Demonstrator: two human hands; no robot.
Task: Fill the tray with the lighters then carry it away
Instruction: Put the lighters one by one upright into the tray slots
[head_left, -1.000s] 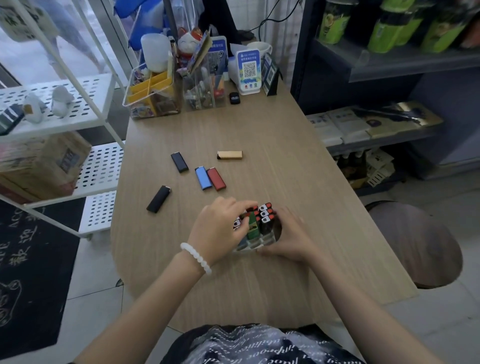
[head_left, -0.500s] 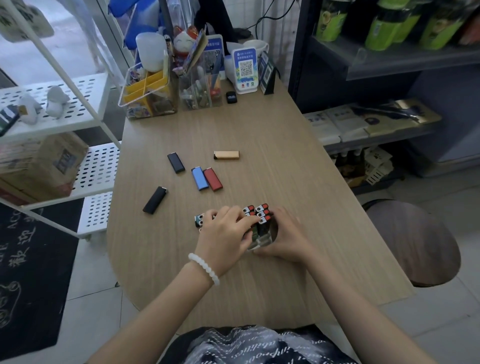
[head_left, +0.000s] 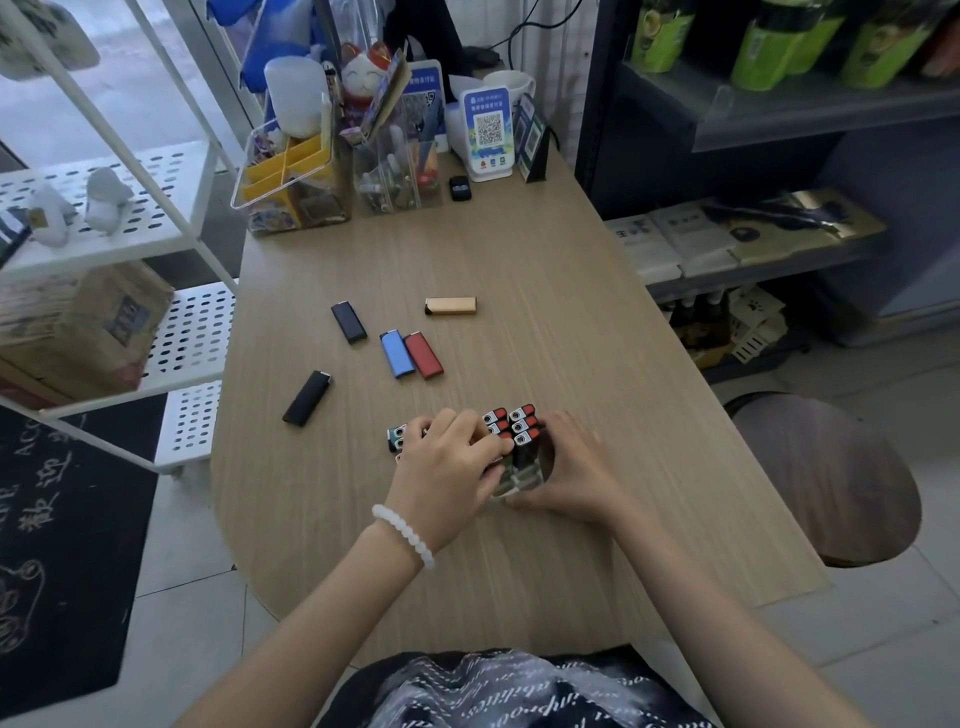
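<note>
Both hands close on the clear tray (head_left: 524, 480) of upright lighters (head_left: 514, 423) on the worktop (head_left: 597, 332): right hand (head_left: 571, 467) cups its right side, left hand (head_left: 447, 467) curls over its left, apparently pinching one lighter. Beyond the grip lie five loose lighters (head_left: 410, 353), well apart.

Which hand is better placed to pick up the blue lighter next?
Left. The left hand lies nearer the blue lighter, while the right hand steadies the tray.
</note>
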